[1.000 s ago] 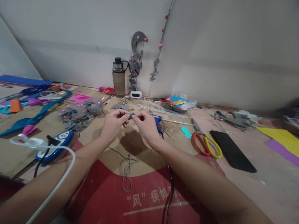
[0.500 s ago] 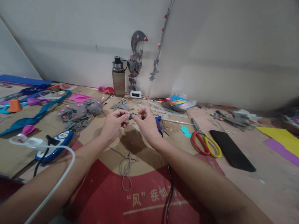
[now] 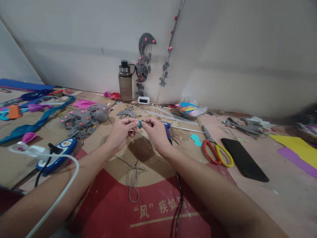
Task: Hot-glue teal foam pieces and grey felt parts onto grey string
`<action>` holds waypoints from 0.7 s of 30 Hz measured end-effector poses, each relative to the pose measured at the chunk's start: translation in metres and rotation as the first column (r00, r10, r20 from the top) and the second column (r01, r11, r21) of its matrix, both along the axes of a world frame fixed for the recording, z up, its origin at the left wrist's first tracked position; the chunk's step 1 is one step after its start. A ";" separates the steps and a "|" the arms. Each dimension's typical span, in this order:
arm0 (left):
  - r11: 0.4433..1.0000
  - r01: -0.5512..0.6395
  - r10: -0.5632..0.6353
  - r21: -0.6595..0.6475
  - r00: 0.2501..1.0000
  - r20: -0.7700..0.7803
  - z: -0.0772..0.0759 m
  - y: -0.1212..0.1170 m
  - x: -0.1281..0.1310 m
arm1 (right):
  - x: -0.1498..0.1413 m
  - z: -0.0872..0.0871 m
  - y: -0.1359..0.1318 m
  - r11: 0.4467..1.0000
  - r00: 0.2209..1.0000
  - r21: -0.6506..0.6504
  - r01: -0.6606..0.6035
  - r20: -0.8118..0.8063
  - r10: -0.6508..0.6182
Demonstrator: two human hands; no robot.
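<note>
Between my fingertips is a small teal piece (image 3: 140, 124), too small to make out its exact kind. My left hand (image 3: 123, 131) pinches its left side, and my right hand (image 3: 156, 133) pinches its right side. Both hands are raised over the cardboard, and their shadow falls below. A loose grey cord (image 3: 133, 180) lies looped on the cardboard beneath, with a strand running up toward my left hand. Just behind my right hand a blue tool (image 3: 167, 130), probably a glue gun, is partly hidden.
Scissors (image 3: 215, 152) and a black phone (image 3: 244, 159) lie at the right. Grey felt pieces with a yarn ball (image 3: 101, 115) are at the left, near a blue power strip (image 3: 60, 152). A bottle (image 3: 125, 82) stands against the wall. A white cable (image 3: 74, 178) crosses over my left forearm.
The teal piece has turned between my fingers and shows more of its bright face. My hands have stayed nearly in place. The hanging grey strand on the wall has swung slightly.
</note>
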State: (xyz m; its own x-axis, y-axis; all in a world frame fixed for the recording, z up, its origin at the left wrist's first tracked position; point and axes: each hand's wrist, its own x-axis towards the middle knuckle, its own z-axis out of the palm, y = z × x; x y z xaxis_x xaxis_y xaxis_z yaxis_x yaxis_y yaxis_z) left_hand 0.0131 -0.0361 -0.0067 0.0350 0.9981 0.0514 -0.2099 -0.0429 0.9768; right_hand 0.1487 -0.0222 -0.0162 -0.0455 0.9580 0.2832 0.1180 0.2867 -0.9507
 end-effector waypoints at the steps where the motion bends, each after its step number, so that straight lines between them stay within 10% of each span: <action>1: 1.000 0.006 -0.006 0.002 1.000 0.005 0.001 0.000 0.000 | 0.000 0.000 0.000 1.000 1.000 0.002 0.000 -0.003 0.000; 21: 0.996 -0.082 0.087 0.045 0.989 -0.123 0.003 -0.002 0.001 | -0.005 -0.007 -0.003 1.000 1.000 0.012 -0.011 -0.004 0.011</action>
